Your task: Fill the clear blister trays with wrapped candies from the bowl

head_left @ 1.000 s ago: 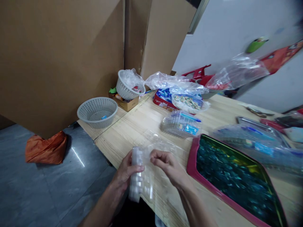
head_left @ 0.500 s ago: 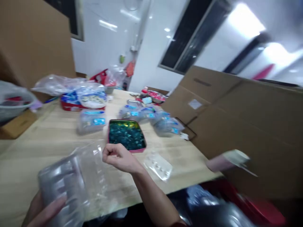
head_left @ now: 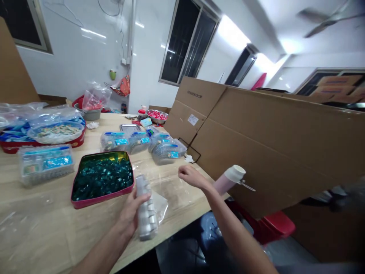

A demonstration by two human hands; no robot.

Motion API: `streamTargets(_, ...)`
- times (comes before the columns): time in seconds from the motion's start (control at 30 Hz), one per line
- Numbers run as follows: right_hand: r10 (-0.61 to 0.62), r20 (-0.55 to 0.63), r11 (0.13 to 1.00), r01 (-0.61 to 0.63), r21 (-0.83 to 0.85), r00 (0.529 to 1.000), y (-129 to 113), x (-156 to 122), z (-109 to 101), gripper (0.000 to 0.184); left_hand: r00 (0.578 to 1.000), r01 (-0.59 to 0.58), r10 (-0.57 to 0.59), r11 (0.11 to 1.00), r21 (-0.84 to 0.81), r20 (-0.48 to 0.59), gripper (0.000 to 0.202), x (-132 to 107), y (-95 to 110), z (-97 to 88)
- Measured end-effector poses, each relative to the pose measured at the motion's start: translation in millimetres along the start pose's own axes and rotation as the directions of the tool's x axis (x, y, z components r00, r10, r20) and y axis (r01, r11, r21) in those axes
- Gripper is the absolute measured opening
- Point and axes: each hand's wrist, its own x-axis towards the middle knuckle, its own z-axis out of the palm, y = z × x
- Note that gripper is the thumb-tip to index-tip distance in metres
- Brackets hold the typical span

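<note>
My left hand (head_left: 131, 213) is wrapped around a clear plastic tray (head_left: 147, 219) with a row of moulded compartments, tilted on its side near the front of the table. A piece of clear film (head_left: 162, 207) shows just beyond the tray. To the left of it is a pink-rimmed tin (head_left: 102, 198) full of small dark teal pieces. My right hand (head_left: 191, 176) hovers over the table's right part with its fingers curled; whether anything is in them I cannot make out. Close behind that hand stands a pink bottle (head_left: 225, 182) with a white lid.
Several packed clear boxes (head_left: 114, 142) with blue items stand behind the tin, and another packed box (head_left: 47, 163) is at left. A red tray (head_left: 78, 141) holds blue packets and a dish. Large cardboard sheets (head_left: 256, 140) wall off the right side; a red stool (head_left: 278, 226) is below.
The view has swung right. My left hand has brought the clear plastic tray from the left to beside the tin's right edge. My right hand has moved right, away from the tin, still curled.
</note>
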Motion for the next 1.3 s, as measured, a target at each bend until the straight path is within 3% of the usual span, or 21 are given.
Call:
streamTargets(0.1, 0.064, -0.010, 0.993, -0.065, -0.097, 0.998, 47.1, 16.1, 6.3, 0.018, 0.997, -0.060, 0.060, 0.998, -0.005, 0.057, 0.069, 24.8, -21.6, 37.7)
streamTargets(0.17, 0.065, -0.032, 0.994, -0.068, -0.090, 0.997, 64.4, 20.0, 15.0, 0.017, 0.991, -0.096, 0.095, 0.995, 0.007, 0.092, 0.067, 39.7, -34.1, 55.5)
streamTargets(0.2, 0.051, -0.038, 0.998, -0.053, -0.034, 0.998, 68.1, 19.6, 19.5, 0.016, 0.988, -0.117, 0.114, 0.993, 0.018, 0.106, 0.066, 46.4, -39.7, 62.0)
streamTargets(0.27, -0.020, -0.011, 0.966, 0.022, 0.259, 1.000, 66.5, 14.4, 26.6, 0.017, 0.979, -0.162, 0.155, 0.986, 0.043, 0.129, 0.062, 57.9, -49.3, 71.2)
streamTargets(0.33, -0.130, 0.043, 0.751, 0.070, 0.656, 0.991, 56.6, 6.0, 30.0, 0.024, 0.970, -0.199, 0.187, 0.977, 0.069, 0.153, 0.058, 66.6, -56.8, 76.8)
streamTargets(0.4, -0.209, 0.071, 0.495, 0.043, 0.868, 0.975, 45.1, -1.5, 29.9, 0.028, 0.963, -0.224, 0.206, 0.971, 0.089, 0.173, 0.056, 72.6, -62.2, 80.6)
streamTargets(0.47, -0.229, 0.069, 0.368, 0.020, 0.930, 0.971, 37.7, -5.6, 28.3, 0.028, 0.959, -0.235, 0.214, 0.966, 0.104, 0.185, 0.054, 76.5, -65.5, 83.6)
streamTargets(0.53, -0.218, 0.066, 0.324, 0.009, 0.946, 0.974, 36.7, -6.2, 27.6, 0.027, 0.958, -0.236, 0.212, 0.965, 0.111, 0.193, 0.055, 78.8, -67.3, 86.7)
streamTargets(0.8, -0.176, 0.127, 0.271, -0.076, 0.960, 0.976, 50.2, -2.7, 33.7, 0.026, 0.965, -0.192, 0.165, 0.974, 0.120, 0.205, 0.050, 85.4, -69.1, 94.5)
streamTargets(1.03, -0.152, 0.133, 0.298, -0.083, 0.951, 0.979, 47.6, -0.8, 33.1, 0.029, 0.968, -0.168, 0.141, 0.979, 0.118, 0.209, 0.053, 94.2, -72.0, 97.0)
streamTargets(1.2, -0.057, 0.087, 0.366, -0.060, 0.929, 0.995, 63.0, 2.7, 27.5, 0.023, 0.982, -0.100, 0.088, 0.993, 0.061, 0.168, 0.059, 101.0, -72.7, 101.7)
streamTargets(1.3, 0.057, 0.026, 0.493, -0.051, 0.869, 0.998, 88.2, 10.2, 10.1, 0.018, 0.988, -0.063, 0.055, 0.996, 0.055, 0.147, 0.067, 106.4, -74.1, 101.5)
